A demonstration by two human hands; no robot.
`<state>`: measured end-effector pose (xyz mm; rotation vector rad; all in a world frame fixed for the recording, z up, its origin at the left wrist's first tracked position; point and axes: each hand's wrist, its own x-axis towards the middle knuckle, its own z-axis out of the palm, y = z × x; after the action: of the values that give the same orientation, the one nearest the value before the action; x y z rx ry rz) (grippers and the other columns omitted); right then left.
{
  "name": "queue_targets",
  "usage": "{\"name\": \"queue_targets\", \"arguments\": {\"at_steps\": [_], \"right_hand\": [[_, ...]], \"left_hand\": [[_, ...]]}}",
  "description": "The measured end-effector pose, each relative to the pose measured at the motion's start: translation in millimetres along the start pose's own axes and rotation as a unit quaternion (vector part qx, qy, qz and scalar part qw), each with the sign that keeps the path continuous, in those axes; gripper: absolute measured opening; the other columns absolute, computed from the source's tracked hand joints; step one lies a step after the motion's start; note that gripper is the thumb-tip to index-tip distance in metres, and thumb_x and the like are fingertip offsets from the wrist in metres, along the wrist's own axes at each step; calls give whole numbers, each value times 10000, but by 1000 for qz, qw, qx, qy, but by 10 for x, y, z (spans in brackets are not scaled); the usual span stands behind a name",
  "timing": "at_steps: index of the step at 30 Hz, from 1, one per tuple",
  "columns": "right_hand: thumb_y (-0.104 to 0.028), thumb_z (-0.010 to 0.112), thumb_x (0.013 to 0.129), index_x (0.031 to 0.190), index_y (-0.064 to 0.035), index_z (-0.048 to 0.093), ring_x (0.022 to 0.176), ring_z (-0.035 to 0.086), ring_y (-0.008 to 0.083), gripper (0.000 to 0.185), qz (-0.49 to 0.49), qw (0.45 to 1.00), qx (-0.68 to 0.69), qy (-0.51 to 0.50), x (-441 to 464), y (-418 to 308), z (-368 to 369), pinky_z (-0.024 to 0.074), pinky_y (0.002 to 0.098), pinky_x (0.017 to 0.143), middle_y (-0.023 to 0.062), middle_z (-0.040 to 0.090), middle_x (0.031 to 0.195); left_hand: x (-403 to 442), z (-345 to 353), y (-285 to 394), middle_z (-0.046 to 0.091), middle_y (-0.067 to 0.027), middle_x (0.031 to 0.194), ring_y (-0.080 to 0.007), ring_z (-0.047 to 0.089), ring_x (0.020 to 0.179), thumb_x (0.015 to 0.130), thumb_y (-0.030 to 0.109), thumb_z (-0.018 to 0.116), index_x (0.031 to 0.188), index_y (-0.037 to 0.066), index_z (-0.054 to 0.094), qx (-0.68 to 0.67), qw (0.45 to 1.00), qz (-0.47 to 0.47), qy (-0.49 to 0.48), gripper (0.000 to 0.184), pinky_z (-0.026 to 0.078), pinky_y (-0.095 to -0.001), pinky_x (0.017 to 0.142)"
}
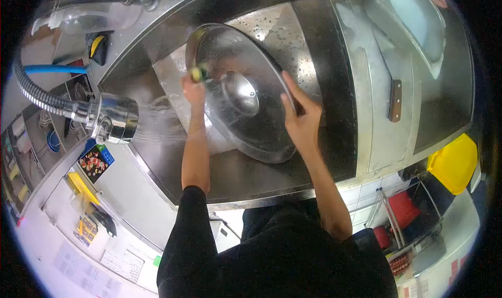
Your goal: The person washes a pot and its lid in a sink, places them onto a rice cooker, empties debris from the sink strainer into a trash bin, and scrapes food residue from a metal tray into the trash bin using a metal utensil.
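A large round metal bowl stands tilted in the sink, with a shiny circle at its centre. My right hand grips its right rim, thumb and fingers on either side of the edge. At the left part of the bowl, my left hand is closed on a small yellow and dark green sponge, blurred at its edges. Water streams from the metal spray head on the left, passing over my left forearm towards the bowl.
On the right counter lie a knife with a wooden handle and a metal tray. A flexible metal hose carries the spray head. Further right is a yellow plastic lid or bin; shelves stand at far left.
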<state>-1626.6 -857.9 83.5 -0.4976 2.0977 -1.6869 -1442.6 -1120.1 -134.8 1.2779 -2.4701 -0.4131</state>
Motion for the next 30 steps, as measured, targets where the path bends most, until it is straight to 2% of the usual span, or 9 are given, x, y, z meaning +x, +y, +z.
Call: {"name": "queue_targets", "arguments": {"at_steps": [4, 5, 9, 13, 15, 17, 20, 24, 30], "right_hand": [[-21, 591, 898, 1235, -38, 611, 1172, 568, 199, 339, 67, 997, 21, 29, 136, 574, 3, 401, 307, 1021, 138, 614, 1251], [-21, 591, 898, 1235, -38, 611, 1172, 568, 199, 339, 70, 997, 21, 29, 142, 703, 26, 401, 307, 1021, 138, 614, 1251], [-71, 614, 899, 1244, -52, 609, 1173, 564, 187, 346, 105, 993, 53, -15, 258, 929, 181, 407, 298, 1010, 127, 617, 1250], [-145, 631, 905, 1260, -84, 606, 1179, 558, 187, 361, 221, 968, 87, -79, 321, 811, 225, 403, 303, 1010, 121, 605, 1270], [-168, 632, 908, 1265, -97, 604, 1187, 553, 191, 365, 308, 940, 112, -94, 303, 799, 207, 398, 310, 1016, 122, 599, 1277], [-201, 629, 914, 1272, -123, 603, 1199, 542, 198, 367, 125, 988, 60, -62, 272, 925, 230, 384, 323, 1032, 128, 600, 1274], [-219, 630, 916, 1295, -118, 581, 1207, 532, 199, 395, 154, 985, 55, -55, 211, 977, 154, 374, 330, 1043, 129, 589, 1288], [-176, 635, 917, 1308, -108, 565, 1196, 533, 172, 403, 218, 969, 98, -55, 265, 1078, 180, 392, 303, 1026, 90, 580, 1307], [-127, 639, 905, 1252, -137, 619, 1126, 565, 125, 348, 186, 973, 77, -116, 588, 1259, 219, 414, 256, 982, 68, 630, 1240]], "left_hand": [[-1580, -272, -406, 608, -228, 1016, -402, 595, 919, 836, 191, 561, 1107, 17, 563, 112, 942, -180, -261, 322, 463, -500, 788], [-2143, -319, -669, 608, -233, 1027, -409, 596, 922, 856, 266, 576, 1103, 8, 560, 137, 923, 51, -355, 358, 465, -509, 788], [-2108, -938, 1314, 623, -233, 1003, -408, 610, 884, 814, 221, 653, 1049, 12, 558, -57, 859, -52, -506, 329, 466, -500, 745], [-1276, -713, 2236, 582, -211, 876, -380, 588, 820, 796, 91, 663, 1020, -4, 568, -313, 871, -130, -355, 262, 476, -404, 715], [-678, -526, 2326, 588, -230, 963, -399, 573, 905, 795, 43, 624, 1054, -15, 573, -266, 955, 55, -122, 270, 468, -426, 780], [-176, -223, 2025, 585, -242, 1047, -419, 549, 959, 778, -8, 597, 1059, -13, 578, -200, 971, 133, -20, 281, 438, -468, 854], [69, -129, 1498, 592, -234, 1082, -422, 547, 988, 764, -37, 587, 1072, 6, 583, -220, 975, 17, -25, 310, 408, -506, 909], [-658, -55, 1328, 606, -187, 1044, -405, 571, 904, 753, -57, 557, 1047, 60, 627, -238, 953, 179, -54, 325, 436, -474, 873], [-1705, -814, 1418, 617, -118, 1106, -348, 544, 1060, 726, -16, 626, 963, 68, 674, -220, 857, 169, -434, 255, 449, -444, 896]]}}
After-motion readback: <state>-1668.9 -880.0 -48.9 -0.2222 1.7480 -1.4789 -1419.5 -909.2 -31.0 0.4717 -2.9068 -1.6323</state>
